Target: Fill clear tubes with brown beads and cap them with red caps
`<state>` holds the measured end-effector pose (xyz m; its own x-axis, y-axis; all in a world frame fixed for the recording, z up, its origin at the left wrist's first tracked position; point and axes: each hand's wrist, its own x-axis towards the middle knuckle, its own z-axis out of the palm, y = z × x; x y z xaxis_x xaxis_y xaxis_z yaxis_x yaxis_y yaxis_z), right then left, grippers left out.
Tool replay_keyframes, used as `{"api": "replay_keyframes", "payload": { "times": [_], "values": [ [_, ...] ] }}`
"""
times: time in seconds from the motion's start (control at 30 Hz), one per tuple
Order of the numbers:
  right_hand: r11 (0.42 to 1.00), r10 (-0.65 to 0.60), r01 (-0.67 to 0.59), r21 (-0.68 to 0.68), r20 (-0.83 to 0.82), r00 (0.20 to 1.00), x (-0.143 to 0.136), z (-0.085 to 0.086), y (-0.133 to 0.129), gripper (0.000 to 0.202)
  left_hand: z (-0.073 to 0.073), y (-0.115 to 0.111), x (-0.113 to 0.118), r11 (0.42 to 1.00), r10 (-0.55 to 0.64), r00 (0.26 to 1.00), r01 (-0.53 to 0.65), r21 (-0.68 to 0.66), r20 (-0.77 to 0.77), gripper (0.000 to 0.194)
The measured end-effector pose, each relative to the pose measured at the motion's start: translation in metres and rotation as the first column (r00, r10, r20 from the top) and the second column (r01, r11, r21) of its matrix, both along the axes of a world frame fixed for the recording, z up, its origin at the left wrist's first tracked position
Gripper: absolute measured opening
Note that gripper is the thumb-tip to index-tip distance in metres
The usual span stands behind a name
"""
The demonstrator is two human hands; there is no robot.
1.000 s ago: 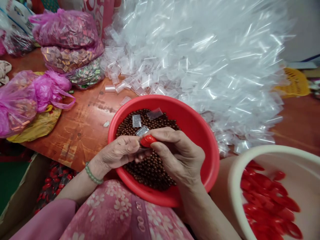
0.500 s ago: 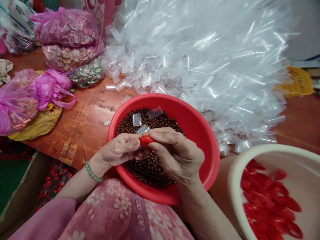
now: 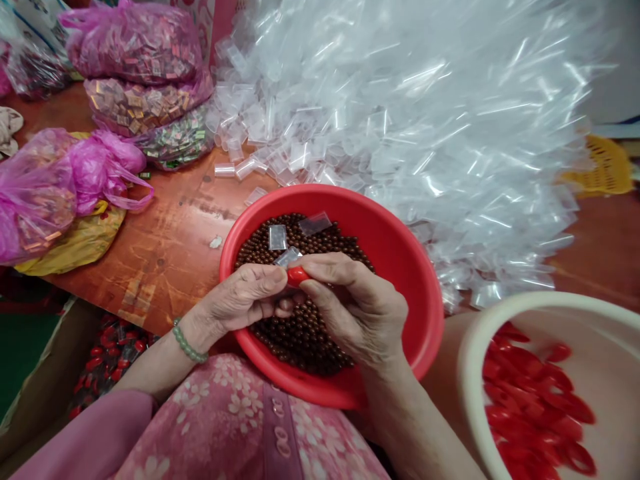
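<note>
Over the red basin, my two hands meet at a small red plastic cap. My right hand pinches this cap between thumb and fingers. Closed around a small clear plastic container just under it is my left hand; its fingers hide most of that piece. Shiny small round brown balls fill much of the basin. Several flat clear plastic pieces lie on the balls, one of them a clear plastic sleeve just beyond my hands.
A large heap of clear plastic sleeves covers the table behind the basin. To the right stands a cream tub with red caps. Pink bags of small packets sit at left. Below them, a box holds red-capped containers.
The red cap sits slightly more level between my fingers, and my left fingers have shifted a little around the container. The whole view has moved slightly.
</note>
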<state>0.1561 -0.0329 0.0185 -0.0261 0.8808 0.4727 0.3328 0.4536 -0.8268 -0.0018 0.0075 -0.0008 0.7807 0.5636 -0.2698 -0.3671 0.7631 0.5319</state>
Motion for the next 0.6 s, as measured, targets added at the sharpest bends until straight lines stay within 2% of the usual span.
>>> {"api": "replay_keyframes", "payload": {
  "times": [0.1, 0.23, 0.3, 0.43, 0.6],
  "values": [
    [0.997, 0.023, -0.033, 0.075, 0.122, 0.992, 0.004, -0.002, 0.002, 0.028, -0.001, -0.001, 0.0, 0.998, 0.022, 1.0, -0.021, -0.057, 0.015, 0.043],
    [0.978, 0.011, -0.089, 0.19, 0.378, 0.926, 0.005, -0.007, 0.005, 0.075, -0.002, -0.002, 0.002, 0.987, 0.098, 0.995, -0.095, -0.132, 0.016, 0.039],
    [0.97, -0.053, -0.073, 0.23, 0.498, 0.866, 0.003, -0.009, 0.006, 0.086, -0.002, -0.002, 0.003, 0.982, 0.122, 0.993, -0.119, -0.147, 0.008, 0.041],
    [0.952, -0.2, 0.003, 0.307, 0.611, 0.766, -0.001, -0.011, 0.006, 0.075, -0.003, -0.001, 0.006, 0.99, 0.111, 0.994, -0.11, -0.086, 0.001, 0.043],
    [0.893, -0.261, -0.08, 0.443, 0.655, 0.709, 0.002, -0.008, 0.01, 0.073, -0.004, -0.002, 0.008, 0.995, 0.075, 0.997, -0.073, -0.073, 0.013, 0.047]
  ]
}}
